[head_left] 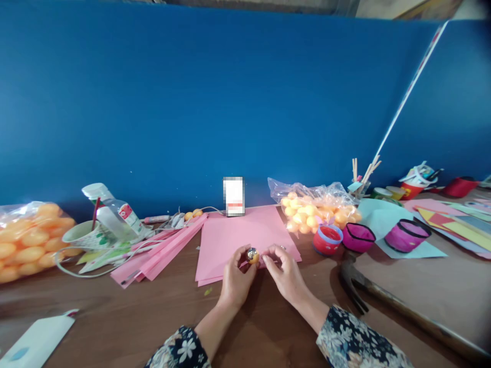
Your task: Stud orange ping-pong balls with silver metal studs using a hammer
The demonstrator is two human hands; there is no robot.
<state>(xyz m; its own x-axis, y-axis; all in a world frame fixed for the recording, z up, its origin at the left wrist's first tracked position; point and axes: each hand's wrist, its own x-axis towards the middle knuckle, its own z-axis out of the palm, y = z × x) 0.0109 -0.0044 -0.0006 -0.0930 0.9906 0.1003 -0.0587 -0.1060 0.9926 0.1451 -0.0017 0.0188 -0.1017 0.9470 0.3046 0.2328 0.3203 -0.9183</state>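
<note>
In my left hand (238, 278), thumb and fingers close round a small shiny ball (252, 255), silvery on top and orange-yellow below. My right hand (283, 271) is just to the right of it, thumb and forefinger brought together in a pinch. What that pinch holds, if anything, is too small to make out; a tiny shiny spot shows by its fingers. Both hands are over the near edge of a stack of pink paper sheets (241, 230) on the brown table (184, 317).
Bags of orange balls (32, 240) stand left and back right. A plastic bottle (115, 214) leans by a paper cup (82, 232) and pink strips (164, 250). A hammer (402, 301), a red cup (328, 240) and magenta containers (407, 236) lie right. A blue panel (230, 102) rises behind.
</note>
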